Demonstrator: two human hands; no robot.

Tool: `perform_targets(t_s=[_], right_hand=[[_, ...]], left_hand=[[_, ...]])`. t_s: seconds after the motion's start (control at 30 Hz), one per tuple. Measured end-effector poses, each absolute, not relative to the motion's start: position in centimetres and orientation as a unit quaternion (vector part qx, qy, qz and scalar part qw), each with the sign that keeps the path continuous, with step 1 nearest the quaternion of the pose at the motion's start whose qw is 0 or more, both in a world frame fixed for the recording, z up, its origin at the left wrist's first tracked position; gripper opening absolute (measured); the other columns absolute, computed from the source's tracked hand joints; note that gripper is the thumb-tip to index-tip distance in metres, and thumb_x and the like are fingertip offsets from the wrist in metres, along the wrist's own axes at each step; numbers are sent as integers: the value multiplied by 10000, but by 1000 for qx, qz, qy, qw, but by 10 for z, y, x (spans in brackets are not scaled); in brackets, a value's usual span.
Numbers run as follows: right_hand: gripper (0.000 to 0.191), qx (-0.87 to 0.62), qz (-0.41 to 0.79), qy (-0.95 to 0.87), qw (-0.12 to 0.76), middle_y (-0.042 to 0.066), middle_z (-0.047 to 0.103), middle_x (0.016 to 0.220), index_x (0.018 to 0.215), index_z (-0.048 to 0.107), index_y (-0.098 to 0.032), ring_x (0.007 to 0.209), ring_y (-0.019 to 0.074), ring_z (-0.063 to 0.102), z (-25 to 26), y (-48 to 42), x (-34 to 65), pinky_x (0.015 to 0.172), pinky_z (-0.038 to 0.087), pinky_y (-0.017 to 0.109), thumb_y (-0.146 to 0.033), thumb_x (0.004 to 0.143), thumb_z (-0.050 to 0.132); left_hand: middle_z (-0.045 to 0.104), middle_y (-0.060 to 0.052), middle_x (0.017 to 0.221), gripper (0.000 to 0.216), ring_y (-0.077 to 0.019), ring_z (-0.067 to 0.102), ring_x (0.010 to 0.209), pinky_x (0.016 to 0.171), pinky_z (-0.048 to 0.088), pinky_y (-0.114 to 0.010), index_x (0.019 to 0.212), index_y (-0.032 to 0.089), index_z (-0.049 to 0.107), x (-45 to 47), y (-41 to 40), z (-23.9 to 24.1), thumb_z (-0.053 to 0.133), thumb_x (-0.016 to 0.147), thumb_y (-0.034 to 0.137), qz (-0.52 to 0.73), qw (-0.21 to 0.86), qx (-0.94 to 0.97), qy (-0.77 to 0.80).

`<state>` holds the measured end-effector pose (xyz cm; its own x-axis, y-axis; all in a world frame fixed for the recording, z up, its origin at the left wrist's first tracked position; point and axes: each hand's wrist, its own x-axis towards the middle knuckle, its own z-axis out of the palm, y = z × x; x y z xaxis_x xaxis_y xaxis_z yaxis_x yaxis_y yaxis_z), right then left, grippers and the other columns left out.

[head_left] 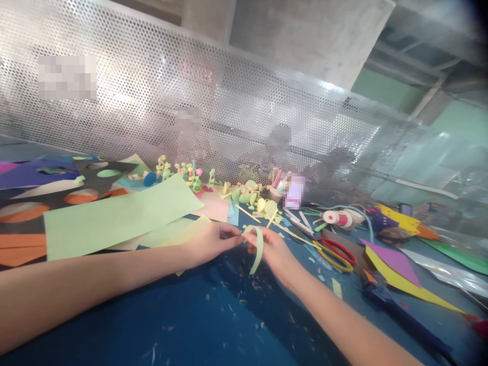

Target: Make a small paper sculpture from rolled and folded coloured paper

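Note:
Both my hands meet over the blue table (190, 315). My left hand (211, 243) pinches one end of a light green paper strip (258, 250), fingers closed. My right hand (275, 253) holds the same strip, which curls over its fingers and hangs down toward the table. Small paper scraps lie under the hands.
A large light green sheet (114, 216) lies at the left over orange, black and purple paper. Red-and-yellow scissors (335, 252) lie to the right, near a ribbon spool (339, 218) and purple and yellow paper (396, 269). Small paper figures (190, 175) stand along a perforated metal screen (190, 101).

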<state>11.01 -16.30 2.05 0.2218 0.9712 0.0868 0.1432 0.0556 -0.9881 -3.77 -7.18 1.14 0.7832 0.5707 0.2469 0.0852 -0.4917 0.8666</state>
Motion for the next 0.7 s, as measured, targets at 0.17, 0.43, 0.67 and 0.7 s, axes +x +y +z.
perform_targets(t_s=[0.17, 0.43, 0.67, 0.7], right_hand=[[278, -585, 357, -472, 555, -22, 565, 677, 748, 607, -181, 614, 120, 514, 19, -162, 113, 598, 444, 246, -423, 640, 691], [263, -598, 320, -509, 530, 9, 612, 664, 749, 704, -180, 592, 131, 517, 24, -162, 120, 549, 428, 250, -426, 704, 623], [191, -605, 224, -590, 485, 28, 671, 784, 841, 721, -218, 718, 166, 586, 24, -163, 122, 676, 459, 297, -338, 732, 620], [175, -597, 209, -603, 486, 32, 666, 797, 835, 721, -216, 746, 171, 593, 24, -162, 123, 699, 460, 301, -320, 734, 623]], left_hand=[[670, 15, 813, 254, -144, 580, 761, 695, 402, -212, 816, 220, 659, -38, -71, 11, 508, 789, 422, 259, 456, 828, 198], [653, 11, 749, 315, -152, 570, 706, 632, 396, -219, 783, 211, 646, -39, -71, 10, 500, 766, 489, 245, 445, 832, 225], [635, 16, 755, 281, -137, 556, 702, 633, 399, -204, 798, 210, 626, -40, -71, 11, 486, 793, 454, 238, 475, 826, 189], [634, 17, 758, 276, -136, 556, 703, 634, 399, -203, 805, 213, 625, -40, -71, 11, 483, 797, 449, 238, 474, 827, 187]])
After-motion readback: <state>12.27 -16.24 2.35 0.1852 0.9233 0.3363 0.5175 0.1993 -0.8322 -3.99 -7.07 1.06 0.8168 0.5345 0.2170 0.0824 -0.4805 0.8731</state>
